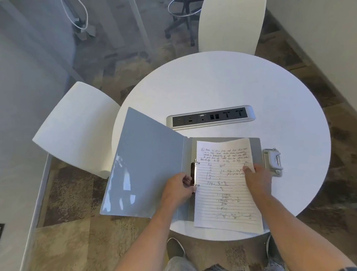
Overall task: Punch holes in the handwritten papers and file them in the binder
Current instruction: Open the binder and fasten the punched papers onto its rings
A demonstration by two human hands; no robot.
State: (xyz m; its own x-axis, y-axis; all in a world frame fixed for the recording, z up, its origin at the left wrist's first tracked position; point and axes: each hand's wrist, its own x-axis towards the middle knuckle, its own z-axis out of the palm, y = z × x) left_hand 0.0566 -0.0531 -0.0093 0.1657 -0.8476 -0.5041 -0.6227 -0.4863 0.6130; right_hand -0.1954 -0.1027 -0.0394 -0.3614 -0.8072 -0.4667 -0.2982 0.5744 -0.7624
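Observation:
A grey binder (147, 165) lies open on the round white table (230, 86), its front cover hanging past the table's left edge. Handwritten lined papers (226, 194) rest on the binder's right half, their left margin on the metal ring mechanism (193, 174). My left hand (180, 188) is curled around the lower part of that mechanism, fingers pinching at the bottom ring. My right hand (256, 178) lies flat on the right side of the papers, pressing them down. A silver hole punch (272, 161) sits just right of the binder, untouched.
A silver power and data strip (211, 116) is set into the table behind the binder. One white chair (231, 22) stands at the far side, another white chair (76, 125) at the left. My knees are under the table's near edge.

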